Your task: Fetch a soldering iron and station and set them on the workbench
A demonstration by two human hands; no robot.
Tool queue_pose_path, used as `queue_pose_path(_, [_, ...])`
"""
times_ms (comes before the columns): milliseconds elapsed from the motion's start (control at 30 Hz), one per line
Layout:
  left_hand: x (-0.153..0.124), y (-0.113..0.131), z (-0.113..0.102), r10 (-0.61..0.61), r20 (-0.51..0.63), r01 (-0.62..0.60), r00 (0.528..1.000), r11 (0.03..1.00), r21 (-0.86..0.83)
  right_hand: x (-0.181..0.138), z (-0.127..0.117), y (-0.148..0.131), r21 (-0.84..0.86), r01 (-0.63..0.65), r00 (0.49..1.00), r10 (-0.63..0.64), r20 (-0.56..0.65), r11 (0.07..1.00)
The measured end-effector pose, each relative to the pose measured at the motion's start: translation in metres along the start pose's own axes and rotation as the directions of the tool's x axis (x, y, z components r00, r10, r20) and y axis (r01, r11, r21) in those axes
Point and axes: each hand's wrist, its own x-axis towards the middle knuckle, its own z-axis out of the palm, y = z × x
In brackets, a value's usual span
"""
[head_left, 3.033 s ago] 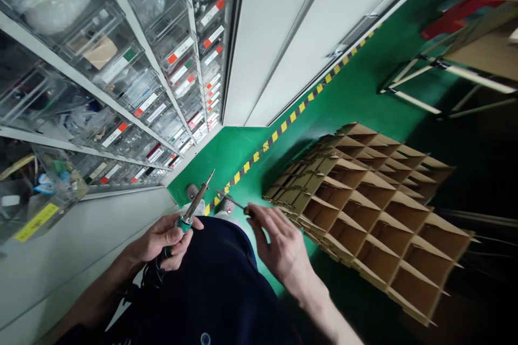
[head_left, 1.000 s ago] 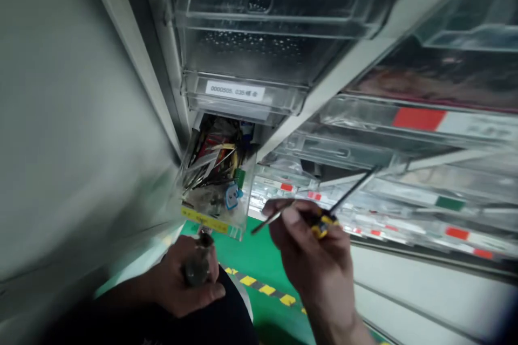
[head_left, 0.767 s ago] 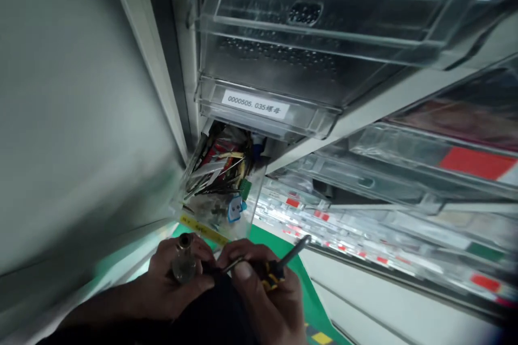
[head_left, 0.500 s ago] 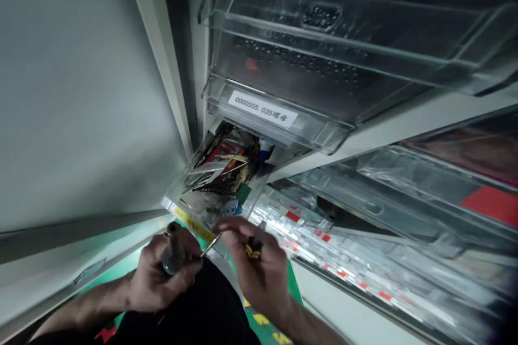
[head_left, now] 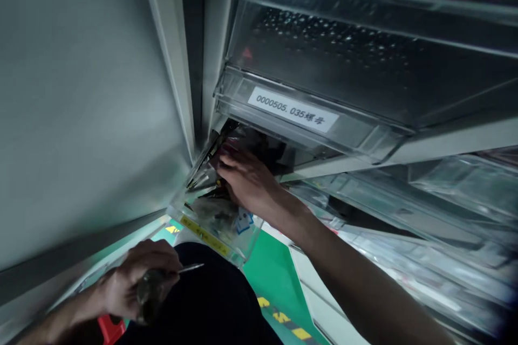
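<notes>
At the lower left, my left hand (head_left: 140, 275) is closed around a tool with a dark rounded handle (head_left: 149, 294). A thin pointed metal rod (head_left: 192, 267) sticks out to the right of the same fist; whether it belongs to that tool I cannot tell. My right hand (head_left: 245, 175) reaches into a clear plastic drawer (head_left: 238, 259), its fingers bent over the mixed contents. Their grip is partly hidden, and what they hold I cannot make out. A clear bag (head_left: 216, 214) and a blue-and-white packet (head_left: 244, 221) lie near the drawer's front, behind a yellow label (head_left: 204, 235).
Directly above my right hand juts a clear drawer front with a white label (head_left: 293, 109). More clear drawers (head_left: 364, 202) line the right side. A pale panel (head_left: 89, 108) closes off the left. Below are green floor (head_left: 269, 264) and a red object (head_left: 111, 329).
My right hand has moved up and away from my left hand into the drawer. The black-and-yellow piece in it no longer shows. My left hand has lowered and shifted left, the metal rod now in it.
</notes>
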Motion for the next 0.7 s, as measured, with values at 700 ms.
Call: queue_pose_path(700, [0.0, -0.02, -0.008, 0.042, 0.251, -0.022, 0.967, 0.997, -0.08, 0.043, -0.018, 0.014, -0.021, -0.413, 0.91, 0.414, 0.028, 0.91])
